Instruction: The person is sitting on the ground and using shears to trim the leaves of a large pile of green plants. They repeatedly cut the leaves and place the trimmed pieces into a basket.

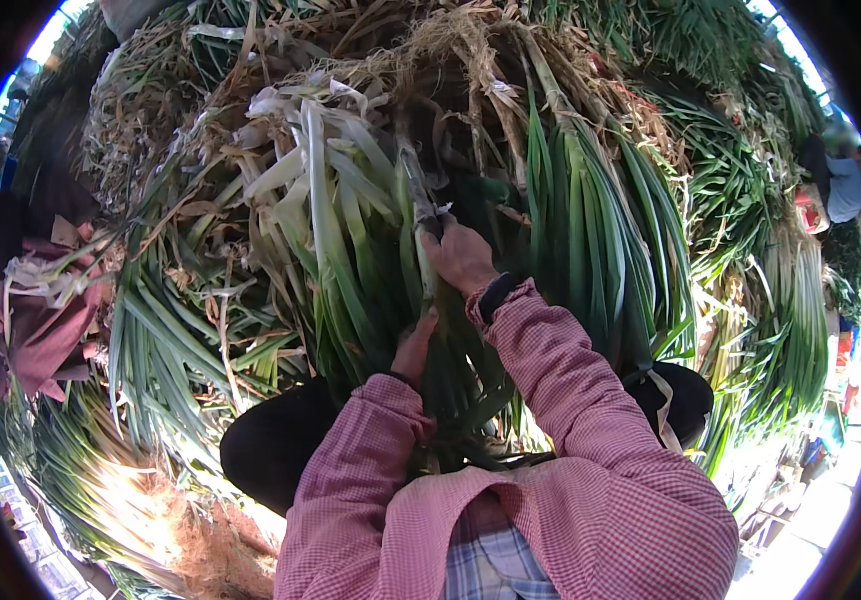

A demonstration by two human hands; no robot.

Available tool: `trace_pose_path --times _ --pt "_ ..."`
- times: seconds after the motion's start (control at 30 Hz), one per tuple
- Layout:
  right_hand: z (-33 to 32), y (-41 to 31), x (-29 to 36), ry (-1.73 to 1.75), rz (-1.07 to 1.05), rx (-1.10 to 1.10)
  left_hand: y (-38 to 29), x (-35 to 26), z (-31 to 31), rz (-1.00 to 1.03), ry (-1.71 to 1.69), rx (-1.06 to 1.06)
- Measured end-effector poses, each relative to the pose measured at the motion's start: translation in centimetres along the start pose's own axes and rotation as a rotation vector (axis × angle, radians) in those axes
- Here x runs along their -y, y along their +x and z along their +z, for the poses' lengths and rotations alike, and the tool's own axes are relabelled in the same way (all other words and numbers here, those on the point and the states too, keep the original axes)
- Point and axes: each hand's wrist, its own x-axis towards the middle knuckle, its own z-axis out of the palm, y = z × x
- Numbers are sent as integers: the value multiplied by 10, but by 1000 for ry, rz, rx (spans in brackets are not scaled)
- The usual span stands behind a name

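Observation:
A long green onion stalk (417,187) points away from me between my knees, its root end lying in shadow. My right hand (464,255) is closed around its middle. Closer to my body, my left hand (415,345) grips the same stalk where the leaves begin, thumb on top; its fingers are mostly hidden. Just left lies a pile of peeled green onions (333,202) with pale stems and green leaves. On the right, unpeeled green onions (588,217) lie with dry brown skins and roots at their far ends.
Peeled skins and dry roots (152,112) are heaped at the far left. A dark red cloth (55,315) lies at the left edge. More green onion bundles (783,322) surround me. Another person (843,180) is at the far right.

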Motion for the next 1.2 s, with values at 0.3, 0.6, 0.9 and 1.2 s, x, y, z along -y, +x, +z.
trace_pose_path --times 0.3,0.6,0.9,1.2 --pt "10 138 -42 -185 -268 -8 6 7 1 -12 139 -119" --pt "7 48 -31 38 -73 62 20 26 -24 67 131 -157" --pt "-5 156 -4 -74 -36 -4 22 27 -22 81 152 -118" --pt "-23 -4 -29 48 -72 109 13 22 -11 42 156 -111"
